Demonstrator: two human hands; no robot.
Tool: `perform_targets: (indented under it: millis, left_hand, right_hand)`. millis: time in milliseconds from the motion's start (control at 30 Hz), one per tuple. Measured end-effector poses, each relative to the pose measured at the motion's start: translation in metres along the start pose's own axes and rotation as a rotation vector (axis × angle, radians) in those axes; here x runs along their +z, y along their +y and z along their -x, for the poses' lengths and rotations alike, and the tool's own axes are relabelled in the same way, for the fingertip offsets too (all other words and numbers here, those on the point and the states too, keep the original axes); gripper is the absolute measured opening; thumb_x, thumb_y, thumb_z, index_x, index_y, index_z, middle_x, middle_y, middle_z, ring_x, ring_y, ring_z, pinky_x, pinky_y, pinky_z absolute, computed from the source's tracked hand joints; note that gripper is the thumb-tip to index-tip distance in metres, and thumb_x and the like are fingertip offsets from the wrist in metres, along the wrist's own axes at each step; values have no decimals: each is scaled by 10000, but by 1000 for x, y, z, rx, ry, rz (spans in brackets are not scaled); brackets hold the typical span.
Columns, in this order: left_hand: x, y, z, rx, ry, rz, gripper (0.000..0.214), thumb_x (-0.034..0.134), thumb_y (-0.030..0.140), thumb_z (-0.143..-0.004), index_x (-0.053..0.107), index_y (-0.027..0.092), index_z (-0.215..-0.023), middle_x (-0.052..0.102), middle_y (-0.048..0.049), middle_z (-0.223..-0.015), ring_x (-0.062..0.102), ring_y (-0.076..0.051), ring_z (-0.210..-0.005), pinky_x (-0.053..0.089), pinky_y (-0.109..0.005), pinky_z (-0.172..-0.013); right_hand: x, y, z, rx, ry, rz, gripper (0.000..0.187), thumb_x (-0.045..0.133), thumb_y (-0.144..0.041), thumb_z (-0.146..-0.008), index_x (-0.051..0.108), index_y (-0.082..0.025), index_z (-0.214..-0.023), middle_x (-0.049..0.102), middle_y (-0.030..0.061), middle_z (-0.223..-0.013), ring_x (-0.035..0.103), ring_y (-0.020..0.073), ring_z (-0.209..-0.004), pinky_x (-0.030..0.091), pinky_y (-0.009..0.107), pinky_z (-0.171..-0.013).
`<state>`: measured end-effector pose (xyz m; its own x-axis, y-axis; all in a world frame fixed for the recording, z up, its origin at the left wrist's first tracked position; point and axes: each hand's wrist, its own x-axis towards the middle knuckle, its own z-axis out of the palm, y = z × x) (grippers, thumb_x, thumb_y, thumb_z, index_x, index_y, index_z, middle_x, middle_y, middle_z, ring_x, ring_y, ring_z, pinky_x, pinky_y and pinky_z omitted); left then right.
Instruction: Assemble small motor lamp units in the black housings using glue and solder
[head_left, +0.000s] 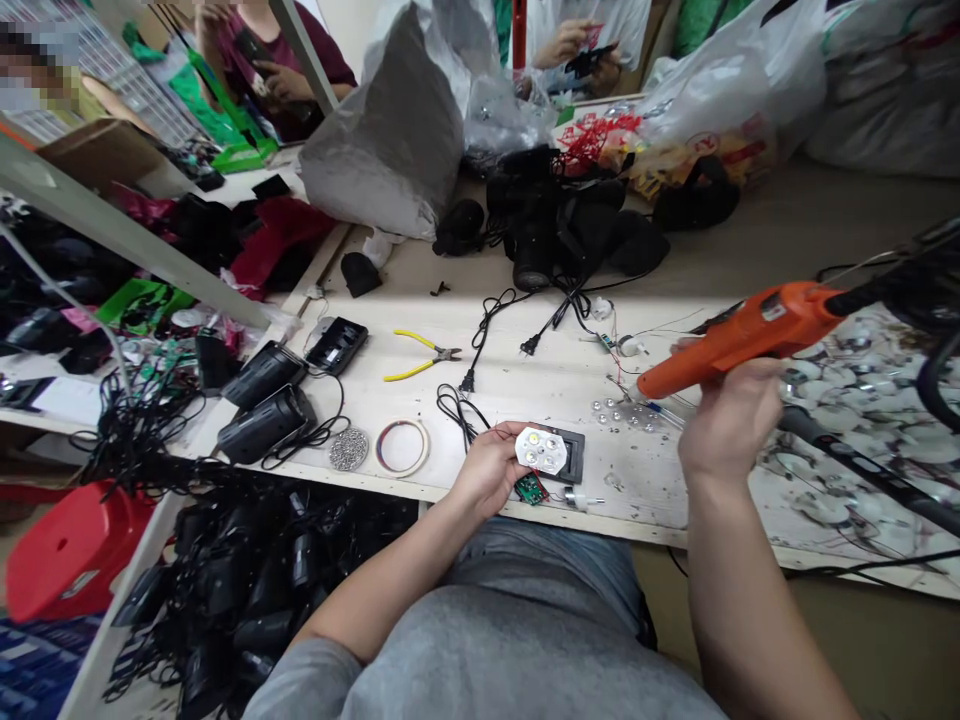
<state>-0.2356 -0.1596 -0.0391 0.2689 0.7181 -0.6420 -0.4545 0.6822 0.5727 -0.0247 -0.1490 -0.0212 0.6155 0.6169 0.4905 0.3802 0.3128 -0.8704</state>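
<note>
My right hand (726, 420) grips an orange electric screwdriver (750, 335), its nose pointing left over the bench. Pinched in my left hand (487, 462) is a white octagonal LED board (541, 450) with several round LEDs. Beneath it lies a dark rectangular housing (574, 456). A green circuit board (531, 488) with red wires sits just below the LED board, and a small white-tipped part (583, 498) lies beside it near the front edge. Several clear lenses (626, 412) are scattered between my hands, under the screwdriver's nose.
Yellow-handled cutters (424, 355), a tape roll (402, 447) and a dish of screws (349, 450) lie to the left, beside black housings (266, 415). White round parts (832, 430) crowd the right side. Black cabled units (555, 220) and plastic bags (390, 120) stand behind. Other people work across the bench.
</note>
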Motion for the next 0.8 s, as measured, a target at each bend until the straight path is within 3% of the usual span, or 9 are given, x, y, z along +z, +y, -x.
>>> perform_targets:
  millis: [33,100,167,267,333,400,567,667,800]
  left_hand:
    - [0,0,0,2,1,0,154,684,-1,-626,725,83,-748,731,-89,-765,676,-163,-672,577,-272,-665]
    - [0,0,0,4,3,-1,161,690,-2,-615,717,85,-747,726,-82,-758,672,-156,-665,576,-264,-657]
    - [1,1,0,-4,7,-1,164,704,2,-601,711,84,-743,720,-76,-745,670,-151,-654,568,-249,-633]
    - [1,1,-1,-7,7,16,179,718,13,-568,715,78,-735,704,-63,-703,656,-138,-623,550,-225,-601]
    - [1,1,-2,4,-7,29,192,732,29,-547,719,78,-732,700,-57,-691,647,-130,-617,542,-219,-602]
    - [1,1,-3,17,-27,26,209,762,57,-534,720,87,-737,704,-57,-702,652,-137,-639,547,-231,-629]
    - [-4,-2,2,92,-47,-128,259,839,218,-594,702,120,-791,705,-52,-753,663,-153,-696,569,-256,-672]
    - [-15,-5,10,369,-5,-460,229,743,349,-790,717,153,-904,705,-55,-840,652,-145,-692,558,-249,-617]
    - [-35,-14,19,884,0,-939,148,609,265,-938,733,187,-915,693,-52,-859,657,-148,-765,552,-253,-673]
  right_hand:
    - [-4,-3,5,-42,19,97,424,539,-578,-961,662,-202,-1113,651,82,-1044,659,256,-973,566,441,-841]
    - [-11,-9,20,-159,35,234,534,739,-437,-861,581,-193,-1310,582,121,-1219,626,269,-1065,571,452,-865]
    - [-17,-16,39,-253,-62,269,629,792,-325,-822,535,-211,-1385,562,130,-1251,622,274,-1075,587,453,-850]
    - [-17,-24,69,-278,-491,264,541,729,-316,-892,538,-234,-1391,619,125,-1218,633,284,-1118,604,464,-893]
    - [-12,-26,83,-284,-688,241,518,674,-328,-936,509,-236,-1418,642,129,-1246,638,283,-1162,602,467,-941]
    - [-7,-24,91,-303,-717,234,491,642,-301,-958,496,-239,-1423,671,118,-1225,666,263,-1134,610,443,-943]
    - [0,-17,95,-329,-616,256,522,665,-266,-949,482,-221,-1436,721,99,-1138,728,218,-969,639,358,-843]
    - [-4,-15,97,-335,-587,278,546,681,-293,-942,478,-218,-1442,733,89,-1116,735,212,-936,637,346,-839]
    - [-14,-6,100,-307,-594,323,524,668,-344,-952,486,-207,-1424,737,89,-1105,731,214,-938,627,349,-841]
